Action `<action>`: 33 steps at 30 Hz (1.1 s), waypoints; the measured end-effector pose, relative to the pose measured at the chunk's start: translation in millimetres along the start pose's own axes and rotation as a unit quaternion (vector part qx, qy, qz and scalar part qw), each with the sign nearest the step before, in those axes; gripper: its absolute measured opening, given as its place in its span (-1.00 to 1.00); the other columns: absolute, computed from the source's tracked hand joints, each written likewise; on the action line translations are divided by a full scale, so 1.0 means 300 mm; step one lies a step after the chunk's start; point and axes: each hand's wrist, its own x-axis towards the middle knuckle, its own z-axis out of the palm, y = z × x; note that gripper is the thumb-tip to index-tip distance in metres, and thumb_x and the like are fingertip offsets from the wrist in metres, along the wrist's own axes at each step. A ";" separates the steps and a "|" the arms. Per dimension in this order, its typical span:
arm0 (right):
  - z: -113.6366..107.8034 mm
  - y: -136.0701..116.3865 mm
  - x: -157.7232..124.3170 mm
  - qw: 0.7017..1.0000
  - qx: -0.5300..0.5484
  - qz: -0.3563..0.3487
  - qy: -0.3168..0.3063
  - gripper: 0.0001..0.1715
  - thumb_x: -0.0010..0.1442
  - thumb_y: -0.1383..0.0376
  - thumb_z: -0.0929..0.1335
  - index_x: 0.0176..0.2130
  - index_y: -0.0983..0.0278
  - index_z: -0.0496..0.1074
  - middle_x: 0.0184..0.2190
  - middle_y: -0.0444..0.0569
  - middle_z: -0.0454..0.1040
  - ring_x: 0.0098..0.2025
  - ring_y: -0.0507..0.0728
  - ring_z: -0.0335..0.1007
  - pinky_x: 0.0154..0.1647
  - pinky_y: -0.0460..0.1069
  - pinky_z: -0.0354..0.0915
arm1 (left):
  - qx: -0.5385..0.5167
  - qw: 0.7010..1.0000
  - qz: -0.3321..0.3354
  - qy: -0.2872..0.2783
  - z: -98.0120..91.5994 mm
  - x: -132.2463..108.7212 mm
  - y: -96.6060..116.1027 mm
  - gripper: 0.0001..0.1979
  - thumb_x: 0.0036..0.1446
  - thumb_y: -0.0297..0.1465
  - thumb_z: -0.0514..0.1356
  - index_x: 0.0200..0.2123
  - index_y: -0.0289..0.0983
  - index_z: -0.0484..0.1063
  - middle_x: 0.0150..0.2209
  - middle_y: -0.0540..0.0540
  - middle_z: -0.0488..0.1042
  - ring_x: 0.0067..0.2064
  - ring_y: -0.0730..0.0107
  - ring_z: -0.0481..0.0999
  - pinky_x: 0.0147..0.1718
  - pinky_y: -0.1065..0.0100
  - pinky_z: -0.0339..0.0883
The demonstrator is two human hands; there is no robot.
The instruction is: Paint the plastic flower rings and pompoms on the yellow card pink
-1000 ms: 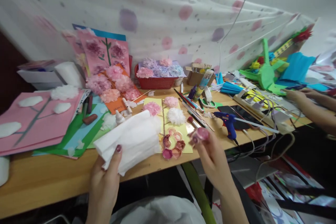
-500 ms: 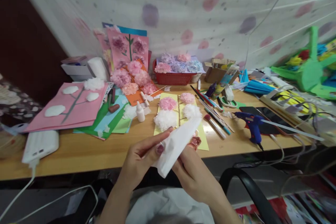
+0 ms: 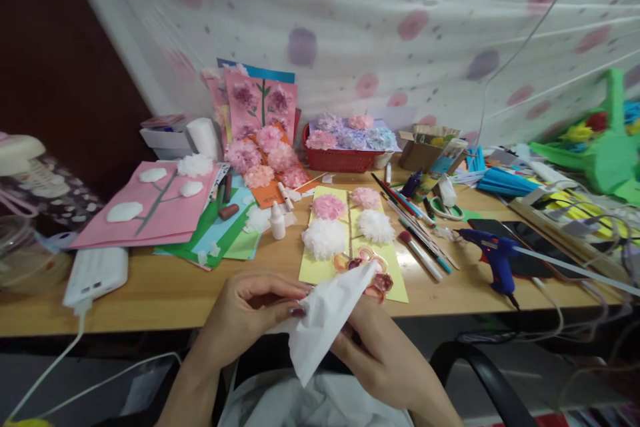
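A white tissue (image 3: 327, 323) hangs partly spread between my two hands, just in front of the table edge. My left hand (image 3: 255, 313) pinches its left side between thumb and fingers. On the other side my right hand (image 3: 377, 347) is closed round it, with some fingertips hidden behind the tissue. Beyond them lies a yellow sheet (image 3: 316, 271) bearing pink paper flowers (image 3: 328, 206) and white paper flowers (image 3: 325, 239). A shiny reddish flower-shaped hair clip or trinket (image 3: 383, 282) shows behind the tissue, partly covered.
A white glue bottle (image 3: 277, 221) stands left of the yellow sheet. Brushes (image 3: 420, 255) and a blue glue gun (image 3: 490, 257) lie to the right. Pink card (image 3: 170, 227) and a white power bank (image 3: 96, 275) are at left; a red basket (image 3: 343, 160) stands behind.
The tissue has opened out and hangs lower. My left hand has shifted left, away from my right hand. The view has turned a little left.
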 end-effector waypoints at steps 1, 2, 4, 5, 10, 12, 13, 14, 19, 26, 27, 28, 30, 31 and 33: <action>0.001 0.000 -0.001 1.000 -0.003 -0.003 -0.001 -0.74 0.40 0.27 0.26 -0.06 0.19 0.52 -0.20 -0.02 0.58 -0.25 0.13 0.41 -0.21 -0.01 0.31 | 0.017 1.000 0.008 -0.011 -0.008 -0.002 0.001 -0.95 -0.04 -0.43 0.43 -0.45 -0.15 0.69 -0.35 -0.22 0.69 -0.29 0.12 0.69 -0.29 0.28 0.59; 0.001 0.000 -0.001 1.000 -0.004 -0.005 -0.003 -0.74 0.40 0.27 0.25 -0.08 0.20 0.52 -0.22 -0.03 0.57 -0.26 0.12 0.41 -0.23 -0.01 0.30 | 0.041 0.999 0.019 -0.027 -0.016 -0.004 0.003 -0.94 -0.01 -0.42 0.42 -0.42 -0.14 0.70 -0.34 -0.22 0.69 -0.28 0.12 0.69 -0.29 0.28 0.60; 0.002 0.001 -0.002 1.000 -0.001 -0.008 -0.011 -0.74 0.41 0.27 0.24 -0.10 0.20 0.52 -0.25 -0.04 0.55 -0.26 0.12 0.40 -0.24 -0.02 0.28 | 0.098 0.992 0.052 -0.053 -0.034 -0.010 0.013 -0.92 0.03 -0.43 0.40 -0.37 -0.12 0.70 -0.32 -0.20 0.69 -0.27 0.15 0.70 -0.28 0.29 0.60; 0.002 0.002 -0.001 1.000 0.002 -0.008 -0.017 -0.74 0.41 0.27 0.24 -0.11 0.20 0.52 -0.25 -0.04 0.55 -0.26 0.12 0.39 -0.23 -0.02 0.27 | 0.120 0.988 0.074 -0.066 -0.043 -0.014 0.018 -0.90 0.05 -0.44 0.40 -0.36 -0.11 0.70 -0.32 -0.17 0.69 -0.27 0.18 0.70 -0.27 0.30 0.60; 0.008 0.008 0.010 0.998 0.024 0.007 -0.053 -0.78 0.40 0.28 0.28 -0.08 0.19 0.51 -0.20 -0.06 0.53 -0.22 0.11 0.37 -0.18 -0.02 0.24 | 0.154 0.973 0.147 -0.094 -0.073 -0.033 0.027 -0.77 0.07 -0.57 0.35 -0.28 -0.11 0.68 -0.27 -0.02 0.70 -0.26 0.40 0.68 -0.25 0.51 0.54; 0.011 0.006 0.016 0.998 0.027 0.005 -0.061 -0.78 0.39 0.30 0.27 -0.08 0.19 0.51 -0.21 -0.07 0.52 -0.23 0.09 0.36 -0.19 -0.04 0.23 | 0.155 0.971 0.154 -0.092 -0.083 -0.037 0.021 -0.76 0.07 -0.59 0.35 -0.28 -0.12 0.67 -0.27 0.01 0.69 -0.26 0.45 0.68 -0.25 0.56 0.53; 0.012 0.004 0.019 0.998 0.028 0.007 -0.064 -0.78 0.39 0.31 0.27 -0.08 0.20 0.50 -0.22 -0.07 0.52 -0.24 0.09 0.36 -0.20 -0.04 0.23 | 0.157 0.970 0.159 -0.099 -0.089 -0.037 0.019 -0.77 0.07 -0.58 0.36 -0.28 -0.13 0.66 -0.26 0.01 0.69 -0.24 0.44 0.68 -0.24 0.56 0.53; 0.012 0.002 0.020 0.997 0.029 0.011 -0.068 -0.79 0.39 0.30 0.27 -0.09 0.21 0.50 -0.22 -0.07 0.51 -0.24 0.09 0.35 -0.21 -0.04 0.23 | 0.161 0.967 0.165 -0.109 -0.094 -0.035 0.016 -0.77 0.08 -0.58 0.36 -0.27 -0.13 0.66 -0.23 0.00 0.69 -0.22 0.43 0.68 -0.22 0.55 0.53; 0.005 0.005 0.023 0.995 0.041 0.019 -0.084 -0.78 0.41 0.28 0.25 -0.12 0.22 0.49 -0.20 -0.05 0.51 -0.18 0.11 0.38 -0.15 -0.02 0.24 | 0.207 0.941 0.217 -0.159 -0.101 -0.008 0.018 -0.79 0.11 -0.59 0.33 -0.22 -0.19 0.62 -0.15 -0.03 0.68 -0.14 0.43 0.67 -0.11 0.53 0.49; -0.003 0.039 0.036 0.997 0.018 0.033 -0.061 -0.78 0.42 0.26 0.23 -0.18 0.25 0.44 -0.25 -0.05 0.50 -0.27 0.09 0.33 -0.22 -0.03 0.22 | 0.287 0.910 0.271 -0.129 -0.058 0.023 0.009 -0.84 0.21 -0.63 0.19 -0.24 -0.27 0.49 -0.21 -0.07 0.59 -0.16 0.45 0.59 -0.13 0.48 0.44; -0.004 0.042 0.036 0.997 0.014 0.043 -0.057 -0.77 0.42 0.24 0.22 -0.18 0.25 0.42 -0.27 -0.05 0.49 -0.28 0.09 0.34 -0.23 -0.03 0.22 | 0.286 0.912 0.269 -0.119 -0.051 0.025 0.005 -0.83 0.21 -0.63 0.18 -0.25 -0.27 0.48 -0.22 -0.07 0.58 -0.17 0.46 0.58 -0.15 0.48 0.44; -0.006 0.045 0.036 0.997 0.009 0.054 -0.054 -0.75 0.43 0.22 0.21 -0.18 0.26 0.41 -0.28 -0.05 0.49 -0.29 0.10 0.34 -0.24 -0.03 0.22 | 0.281 0.915 0.270 -0.107 -0.045 0.026 0.000 -0.84 0.21 -0.63 0.17 -0.26 -0.27 0.47 -0.24 -0.07 0.56 -0.19 0.46 0.58 -0.18 0.48 0.44; -0.010 0.049 0.034 0.997 -0.010 0.071 -0.042 -0.71 0.44 0.17 0.19 -0.21 0.26 0.38 -0.32 -0.04 0.47 -0.32 0.10 0.34 -0.28 -0.02 0.20 | 0.266 0.921 0.272 -0.080 -0.035 0.034 -0.012 -0.85 0.20 -0.62 0.17 -0.30 -0.28 0.47 -0.27 -0.06 0.56 -0.24 0.48 0.57 -0.22 0.50 0.44; -0.012 0.051 0.033 0.996 -0.021 0.073 -0.035 -0.69 0.44 0.15 0.18 -0.22 0.27 0.38 -0.34 -0.05 0.45 -0.34 0.10 0.33 -0.30 -0.01 0.18 | 0.256 0.925 0.273 -0.064 -0.031 0.040 -0.018 -0.86 0.19 -0.61 0.19 -0.32 -0.28 0.47 -0.29 -0.05 0.56 -0.27 0.48 0.57 -0.23 0.51 0.44; -0.018 0.055 0.031 0.997 -0.038 0.066 -0.018 -0.67 0.44 0.13 0.17 -0.21 0.27 0.38 -0.39 -0.07 0.42 -0.38 0.10 0.30 -0.34 -0.01 0.15 | 0.232 0.934 0.269 -0.040 -0.026 0.054 -0.028 -0.88 0.16 -0.60 0.25 -0.35 -0.27 0.51 -0.32 -0.04 0.58 -0.29 0.48 0.58 -0.24 0.52 0.45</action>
